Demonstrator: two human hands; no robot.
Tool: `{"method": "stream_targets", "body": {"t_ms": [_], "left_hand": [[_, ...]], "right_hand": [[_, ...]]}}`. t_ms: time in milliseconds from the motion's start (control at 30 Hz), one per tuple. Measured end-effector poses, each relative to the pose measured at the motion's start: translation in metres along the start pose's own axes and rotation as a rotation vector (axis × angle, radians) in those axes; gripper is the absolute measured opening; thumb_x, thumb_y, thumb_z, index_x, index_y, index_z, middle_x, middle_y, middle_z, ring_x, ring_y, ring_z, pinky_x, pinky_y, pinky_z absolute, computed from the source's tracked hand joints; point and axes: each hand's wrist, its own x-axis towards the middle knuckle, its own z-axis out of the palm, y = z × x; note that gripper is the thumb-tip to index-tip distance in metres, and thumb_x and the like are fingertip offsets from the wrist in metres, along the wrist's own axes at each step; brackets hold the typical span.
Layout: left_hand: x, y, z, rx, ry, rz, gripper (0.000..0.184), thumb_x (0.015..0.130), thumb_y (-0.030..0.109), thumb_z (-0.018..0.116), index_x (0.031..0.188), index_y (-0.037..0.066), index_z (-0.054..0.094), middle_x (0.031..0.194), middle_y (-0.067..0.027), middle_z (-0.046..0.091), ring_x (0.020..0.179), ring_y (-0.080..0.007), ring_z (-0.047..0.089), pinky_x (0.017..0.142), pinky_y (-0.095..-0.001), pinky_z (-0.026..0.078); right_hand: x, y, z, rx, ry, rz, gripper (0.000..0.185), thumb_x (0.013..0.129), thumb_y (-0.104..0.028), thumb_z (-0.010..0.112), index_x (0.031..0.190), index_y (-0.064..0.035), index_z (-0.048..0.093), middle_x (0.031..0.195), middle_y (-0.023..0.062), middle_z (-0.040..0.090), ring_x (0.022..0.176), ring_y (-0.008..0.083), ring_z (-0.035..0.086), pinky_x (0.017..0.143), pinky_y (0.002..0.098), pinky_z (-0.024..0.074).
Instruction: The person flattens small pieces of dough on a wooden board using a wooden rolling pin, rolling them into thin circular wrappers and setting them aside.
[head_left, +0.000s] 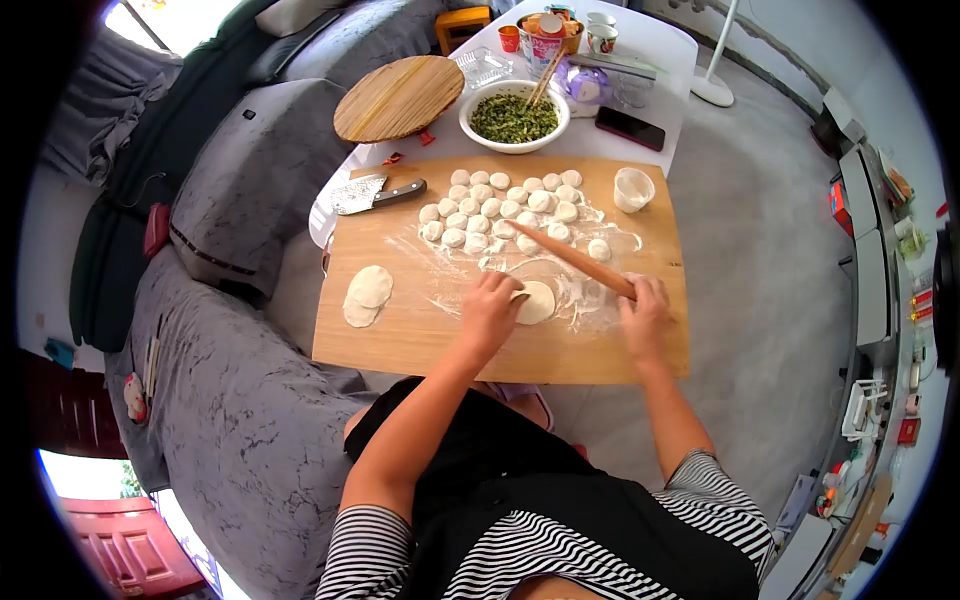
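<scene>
My right hand is wrapped round one end of a wooden rolling pin, which slants up and left over the board, its far tip close to the dough pieces. With closed fingers my left hand holds the left edge of a round dough wrapper on the floured wooden board. Several small flattened dough pieces lie grouped beyond my hands. Rolled wrappers overlap at the board's left side.
A cleaver lies at the board's back left, and a clear plastic cup stands at the back right. Behind are a bowl of chopped green filling with chopsticks, a round slatted tray and a phone. A covered sofa is left.
</scene>
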Motion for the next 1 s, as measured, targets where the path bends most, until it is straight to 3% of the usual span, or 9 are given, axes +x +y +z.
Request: {"method": "stream_targets", "body": {"t_ms": [133,200,300,433,500,633,700,833,1000], "left_hand": [[0.018,0.015,0.024,0.112,-0.039,-0.161,0.026,0.073,0.019,0.08,0.09,0.006,0.066,0.091,-0.009,0.065,0.09,-0.0324,0.062,0.079,-0.0413,0.051],[0.028,0.015,0.024,0.111,-0.359,-0.475,0.029,0.074,0.025,0.081,0.089,0.005,0.066,0.094,-0.0114,0.066,0.089,-0.0332,0.063,0.078,-0.0422,0.052],[0.032,0.016,0.019,0.166,-0.45,-0.459,0.029,0.077,0.028,0.079,0.088,0.005,0.066,0.092,-0.0131,0.068,0.088,-0.0337,0.065,0.077,-0.0441,0.051],[0.022,0.015,0.015,0.068,-0.323,-0.296,0.027,0.08,0.026,0.078,0.086,0.004,0.063,0.085,-0.0151,0.068,0.082,-0.0336,0.066,0.071,-0.0442,0.051],[0.017,0.009,0.004,-0.215,-0.201,-0.492,0.025,0.082,0.022,0.077,0.086,0.003,0.061,0.078,-0.0167,0.065,0.073,-0.0336,0.064,0.065,-0.0423,0.049],[0.025,-0.021,-0.04,0.022,0.046,-0.355,0.019,0.086,0.016,0.073,0.085,0.004,0.059,0.077,-0.0151,0.063,0.071,-0.0339,0.061,0.062,-0.0401,0.048],[0.033,-0.033,-0.059,0.376,0.121,-0.049,0.017,0.084,0.014,0.072,0.083,0.005,0.057,0.08,-0.0123,0.062,0.075,-0.0329,0.062,0.064,-0.0414,0.05],[0.018,-0.069,-0.029,0.568,-0.161,0.007,0.017,0.083,0.018,0.071,0.084,0.007,0.058,0.086,-0.0111,0.062,0.081,-0.0321,0.064,0.07,-0.0445,0.051],[0.018,-0.038,0.002,0.322,-0.139,0.015,0.018,0.085,0.019,0.07,0.08,0.005,0.06,0.082,-0.0124,0.063,0.076,-0.0321,0.065,0.065,-0.0438,0.051]], "right_hand": [[0.007,0.021,0.007,-0.039,0.086,0.012,0.036,0.074,0.001,0.071,0.108,-0.008,0.063,0.106,0.0098,0.061,0.105,0.0315,0.057,0.091,0.0434,0.0454],[0.004,0.023,0.009,-0.069,0.083,0.0,0.037,0.074,0.001,0.071,0.108,-0.0084,0.063,0.106,0.0088,0.062,0.105,0.0306,0.057,0.09,0.0431,0.0453],[0.006,0.018,0.007,-0.058,0.077,0.026,0.037,0.073,0.001,0.072,0.108,-0.0087,0.063,0.105,0.0072,0.063,0.104,0.0296,0.058,0.09,0.0426,0.0451],[0.007,0.022,0.008,-0.033,0.088,0.015,0.037,0.071,0.0,0.073,0.106,-0.0085,0.064,0.104,0.0078,0.064,0.103,0.0306,0.059,0.09,0.0425,0.0451],[0.005,0.021,0.008,-0.037,0.079,0.043,0.037,0.071,0.0,0.073,0.106,-0.0084,0.064,0.104,0.0082,0.064,0.103,0.0308,0.059,0.09,0.0425,0.0451],[0.006,0.024,0.007,-0.057,0.088,0.012,0.036,0.071,-0.002,0.074,0.105,-0.0082,0.064,0.104,0.009,0.064,0.104,0.031,0.059,0.09,0.0428,0.0457],[0.007,0.023,0.007,-0.067,0.09,0.012,0.036,0.071,-0.002,0.074,0.105,-0.0081,0.064,0.104,0.0092,0.064,0.104,0.031,0.059,0.091,0.0429,0.046],[0.006,0.026,0.008,-0.068,0.085,-0.007,0.035,0.071,-0.003,0.074,0.104,-0.008,0.064,0.104,0.0089,0.064,0.104,0.0306,0.059,0.09,0.0429,0.0466],[0.008,0.023,0.005,-0.068,0.09,-0.023,0.035,0.07,-0.002,0.074,0.104,-0.0079,0.063,0.104,0.0083,0.064,0.104,0.0299,0.059,0.089,0.0426,0.0467]]}}
